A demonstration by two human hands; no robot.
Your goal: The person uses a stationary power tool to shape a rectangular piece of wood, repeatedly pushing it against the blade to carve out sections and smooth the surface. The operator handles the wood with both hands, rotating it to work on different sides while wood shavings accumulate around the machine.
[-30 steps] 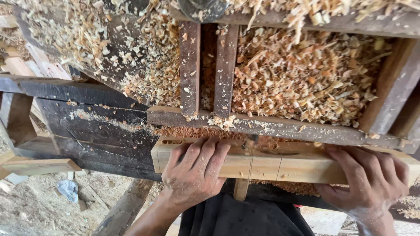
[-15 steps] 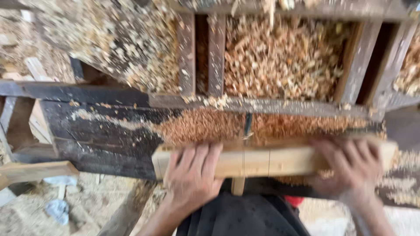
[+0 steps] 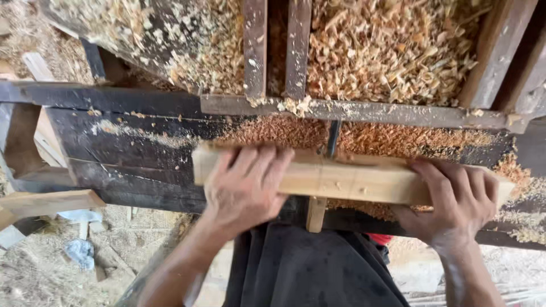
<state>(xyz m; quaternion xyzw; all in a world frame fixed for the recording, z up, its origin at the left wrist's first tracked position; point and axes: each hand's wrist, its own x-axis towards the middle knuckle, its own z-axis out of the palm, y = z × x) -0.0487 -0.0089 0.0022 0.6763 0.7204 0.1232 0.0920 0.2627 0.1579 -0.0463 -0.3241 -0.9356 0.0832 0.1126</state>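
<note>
Pressing down on a pale wooden block [image 3: 347, 179], 2 bare hands hold it flat on a dark wooden bench [image 3: 114, 142]. The left hand [image 3: 247, 190] lies on the block's left part, with its fingers spread over the top and reaching to the far edge. The right hand [image 3: 455, 199] wraps around the block's right end, fingers curled over the top and thumb at the near side. Both hands grip the block tight.

The block lies sideways across the bench, just in front of the person's dark clothes [image 3: 307, 267]. A thin dark post [image 3: 333, 139] stands up right behind the block, near its middle. A small pale stick [image 3: 315, 214] pokes out below the block.

Fine reddish sawdust [image 3: 284, 131] covers the bench behind the block. Farther back, a big heap of curly wood shavings [image 3: 387, 51] lies between dark wooden slats [image 3: 254, 48]. Down at the left, a pale plank [image 3: 48, 203] sticks out over the dusty ground.
</note>
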